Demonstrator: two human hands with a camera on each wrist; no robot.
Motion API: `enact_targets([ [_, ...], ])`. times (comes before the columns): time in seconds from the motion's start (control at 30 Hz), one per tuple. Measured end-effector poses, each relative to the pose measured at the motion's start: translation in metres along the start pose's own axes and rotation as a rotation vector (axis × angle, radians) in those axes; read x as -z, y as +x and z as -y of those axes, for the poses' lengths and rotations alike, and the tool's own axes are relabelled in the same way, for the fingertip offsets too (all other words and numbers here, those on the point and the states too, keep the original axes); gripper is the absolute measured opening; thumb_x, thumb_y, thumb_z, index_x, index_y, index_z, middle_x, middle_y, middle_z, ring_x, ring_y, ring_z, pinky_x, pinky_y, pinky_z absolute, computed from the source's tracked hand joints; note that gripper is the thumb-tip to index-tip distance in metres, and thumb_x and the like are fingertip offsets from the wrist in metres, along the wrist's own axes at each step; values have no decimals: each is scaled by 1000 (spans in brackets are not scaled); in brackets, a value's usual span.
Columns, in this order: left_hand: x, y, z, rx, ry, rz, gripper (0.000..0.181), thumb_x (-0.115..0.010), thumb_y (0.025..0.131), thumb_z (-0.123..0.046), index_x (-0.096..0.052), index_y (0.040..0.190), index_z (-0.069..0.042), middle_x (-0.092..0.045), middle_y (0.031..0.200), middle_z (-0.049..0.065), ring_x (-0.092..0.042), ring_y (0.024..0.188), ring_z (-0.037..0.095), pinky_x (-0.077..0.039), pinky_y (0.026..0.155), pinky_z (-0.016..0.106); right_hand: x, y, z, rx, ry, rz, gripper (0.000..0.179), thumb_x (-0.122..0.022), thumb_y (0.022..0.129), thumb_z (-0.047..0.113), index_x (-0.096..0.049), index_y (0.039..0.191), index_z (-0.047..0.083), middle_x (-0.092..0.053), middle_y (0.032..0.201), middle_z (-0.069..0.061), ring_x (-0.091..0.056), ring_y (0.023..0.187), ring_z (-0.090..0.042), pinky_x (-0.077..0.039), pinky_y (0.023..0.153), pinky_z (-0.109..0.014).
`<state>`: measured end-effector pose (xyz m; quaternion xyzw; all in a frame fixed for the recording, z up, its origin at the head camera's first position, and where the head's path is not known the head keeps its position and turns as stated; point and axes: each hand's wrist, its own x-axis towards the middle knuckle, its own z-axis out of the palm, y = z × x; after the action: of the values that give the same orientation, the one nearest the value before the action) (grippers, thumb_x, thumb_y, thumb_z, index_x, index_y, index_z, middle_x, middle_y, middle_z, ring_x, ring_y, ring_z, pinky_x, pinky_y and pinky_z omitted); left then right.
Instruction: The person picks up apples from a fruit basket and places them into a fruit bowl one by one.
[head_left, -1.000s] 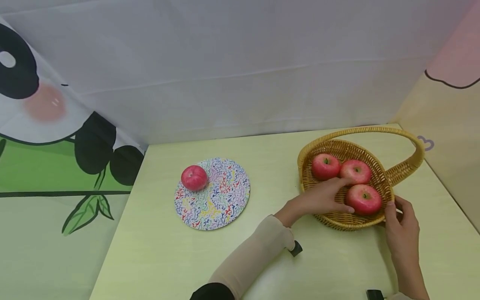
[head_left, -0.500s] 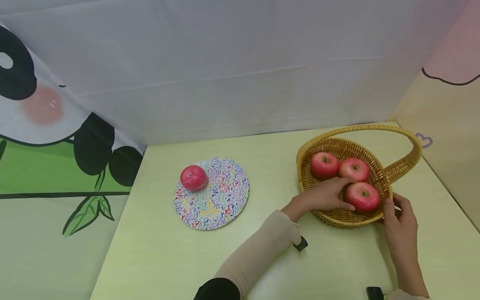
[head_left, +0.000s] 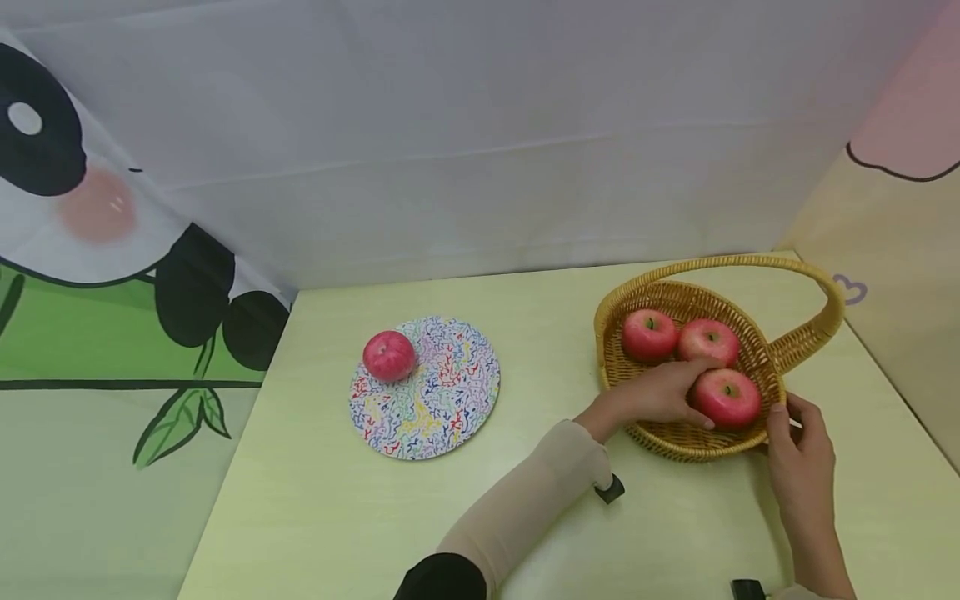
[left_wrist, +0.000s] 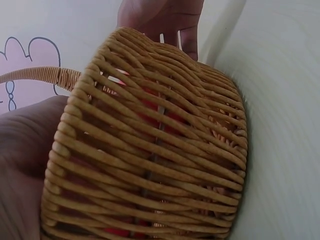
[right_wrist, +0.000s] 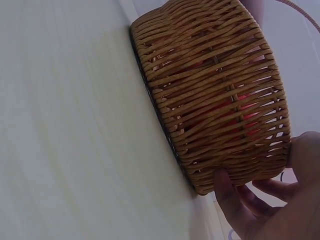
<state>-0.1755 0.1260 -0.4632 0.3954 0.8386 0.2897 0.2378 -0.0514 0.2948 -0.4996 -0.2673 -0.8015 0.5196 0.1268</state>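
A wicker basket (head_left: 693,454) with a tall looped handle (head_left: 813,333) stands at the right of the table, holding a left apple (head_left: 649,335), a back apple (head_left: 708,342) and a front apple (head_left: 725,399). My left hand (head_left: 663,392) reaches over the near-left rim and holds the front apple, thumb on its near side and fingers toward its far side; the fingertips are partly hidden. At the basket's right side, my right hand (head_left: 802,458) grips the rim, with fingers against the outer weave (right_wrist: 225,110) in the right wrist view.
On the left half of the table (head_left: 300,517) lies a round plate (head_left: 450,400) with a colourful squiggle pattern. A round red fruit (head_left: 389,356) rests at its upper-left edge. Behind the table hangs a pale cloth (head_left: 480,200), with a printed panel at the left.
My left hand has shifted slightly right and drawn closer around the front apple. My right hand keeps its grip on the basket, which stays in about the same place.
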Motion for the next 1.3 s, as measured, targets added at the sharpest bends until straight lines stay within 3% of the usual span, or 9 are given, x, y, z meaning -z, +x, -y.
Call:
enact_targets([
  [0.43,-5,6,-5,60,-9,-10,87,-82,89,-40,-35,161,-32,-51,152,-22,-47,137,-8,-38,113,13,-2,2,-1,-6,11,-7,51,-44,109,34,-49,151,6,-54,135,-4,-55,93,9,-47,65,-7],
  [0.67,-11,11,-6,38,62,-25,89,-82,89,-45,-33,161,-32,-56,145,-21,-54,125,-9,-41,106,9,-2,2,-2,-22,29,-10,49,-44,109,32,-49,151,6,-54,128,9,-55,92,8,-48,64,-8],
  [0.93,-15,13,-10,27,108,-49,84,-82,88,-46,-37,157,-30,-60,137,-18,-56,121,-7,-43,102,9,-2,1,-1,-28,54,-16,49,-45,109,32,-50,151,6,-53,124,15,-57,92,7,-50,64,-8],
  [1.3,-11,10,-13,5,95,-48,68,-82,89,-42,-47,145,-27,-62,125,-17,-56,109,-6,-42,93,7,-3,2,-2,-28,53,-15,49,-45,109,31,-50,151,5,-50,118,23,-56,91,7,-49,64,-8],
])
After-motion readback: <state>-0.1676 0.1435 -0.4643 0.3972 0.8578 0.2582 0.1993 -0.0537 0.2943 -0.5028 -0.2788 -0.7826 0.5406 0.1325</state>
